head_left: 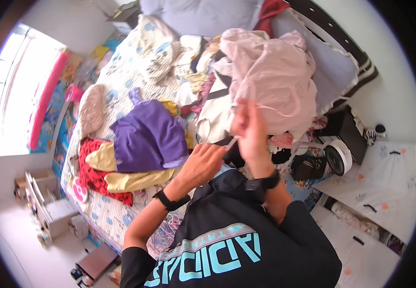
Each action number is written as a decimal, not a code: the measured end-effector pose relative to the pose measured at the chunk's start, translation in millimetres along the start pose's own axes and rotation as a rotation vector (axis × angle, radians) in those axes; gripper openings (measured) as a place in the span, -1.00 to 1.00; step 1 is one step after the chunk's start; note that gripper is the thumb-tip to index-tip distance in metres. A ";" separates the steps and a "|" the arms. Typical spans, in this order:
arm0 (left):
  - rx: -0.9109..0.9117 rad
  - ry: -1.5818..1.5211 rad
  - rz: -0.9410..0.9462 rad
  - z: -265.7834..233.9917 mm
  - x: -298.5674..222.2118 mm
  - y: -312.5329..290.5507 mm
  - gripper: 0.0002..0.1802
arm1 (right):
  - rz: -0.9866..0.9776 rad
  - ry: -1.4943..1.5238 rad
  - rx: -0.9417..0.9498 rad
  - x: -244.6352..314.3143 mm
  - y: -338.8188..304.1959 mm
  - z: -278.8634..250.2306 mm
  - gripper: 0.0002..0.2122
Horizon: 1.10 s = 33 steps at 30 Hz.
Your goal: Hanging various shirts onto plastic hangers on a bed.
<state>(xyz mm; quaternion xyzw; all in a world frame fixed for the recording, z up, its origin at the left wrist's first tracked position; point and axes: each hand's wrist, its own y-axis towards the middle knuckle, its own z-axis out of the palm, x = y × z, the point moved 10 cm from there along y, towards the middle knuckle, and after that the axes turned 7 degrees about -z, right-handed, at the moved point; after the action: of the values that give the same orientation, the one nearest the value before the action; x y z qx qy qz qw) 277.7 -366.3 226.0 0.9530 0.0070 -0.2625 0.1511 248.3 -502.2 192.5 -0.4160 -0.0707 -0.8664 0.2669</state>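
My left hand (203, 162), its fingers closed, pinches one end of a thin pale strap (232, 144) in front of my chest. Just right of it and higher, my right hand (250, 127) is curled and smeared by motion; whatever lies in its fingers cannot be made out. Beside the left fingers stands a thin pale loop (204, 130) over a white cloth (215, 115). A large pale pink garment (270, 72) spreads beyond my right hand, a pink band curving across it. Left of my hands lies a purple garment (150, 134) on the bed.
Yellow cloth (138, 180) and a red-and-black patterned cloth (90, 168) lie by the purple garment. Mixed clothes and a white patterned blanket (155, 48) cover the far bed. A white drawer cabinet (371, 173) and a black box (345, 129) stand at the right; a window is left.
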 end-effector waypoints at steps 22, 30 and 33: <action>-0.218 -0.771 -0.690 12.8 147.0 91.9 -0.71 | 0.024 -0.619 0.226 87.4 63.3 -71.1 -0.71; -0.899 -0.080 -0.599 -257.4 134.4 -57.4 -0.78 | 0.015 -0.385 0.426 75.2 34.8 -18.8 -0.60; -1.353 -0.393 -0.606 -335.1 131.4 -163.0 -0.79 | -0.016 -0.280 0.511 56.0 24.8 1.3 -0.57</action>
<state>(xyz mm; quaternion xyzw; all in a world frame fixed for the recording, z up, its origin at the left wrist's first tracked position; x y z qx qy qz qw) 542.8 -121.6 387.2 0.5452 0.4000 -0.3958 0.6213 233.5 -545.3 233.3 -0.4504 -0.3261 -0.7568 0.3436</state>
